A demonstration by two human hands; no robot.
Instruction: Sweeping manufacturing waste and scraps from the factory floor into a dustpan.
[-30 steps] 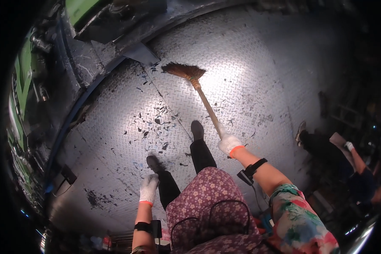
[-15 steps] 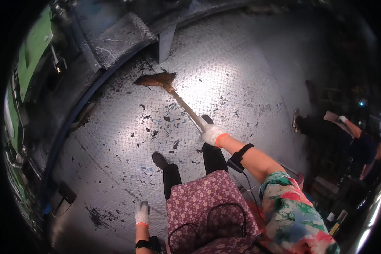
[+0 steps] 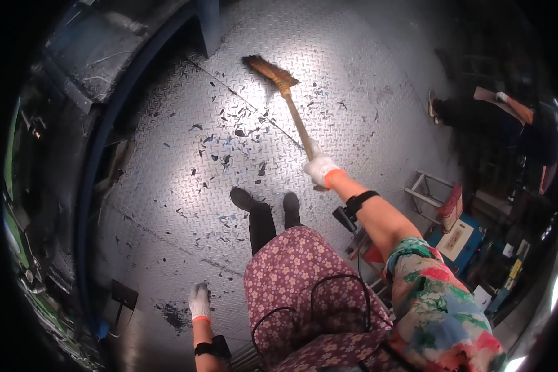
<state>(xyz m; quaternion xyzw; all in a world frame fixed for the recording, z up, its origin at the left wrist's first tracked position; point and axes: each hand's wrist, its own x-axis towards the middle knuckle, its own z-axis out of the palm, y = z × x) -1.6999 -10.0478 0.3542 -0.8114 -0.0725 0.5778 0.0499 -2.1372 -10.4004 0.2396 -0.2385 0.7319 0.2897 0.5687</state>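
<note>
My right hand, in a white knit glove with an orange cuff, is closed around the wooden handle of a broom. The brownish bristle head points away from me over the metal floor; whether it touches the plates I cannot tell. Dark and bluish scraps lie scattered between the broom and my feet. My left hand, gloved alike, hangs low at my left side with nothing visible in it, its fingers loosely extended.
Dark machinery with a blue curved edge bounds the left side. A small black panel on a stand is at lower left. On the right are a metal-framed stool, a blue box and another person holding a flat board.
The broom has swung rightward and farther away from me with my right hand. My feet and viewpoint have shifted, bringing the stool and blue box into clearer view. My left hand still hangs low.
</note>
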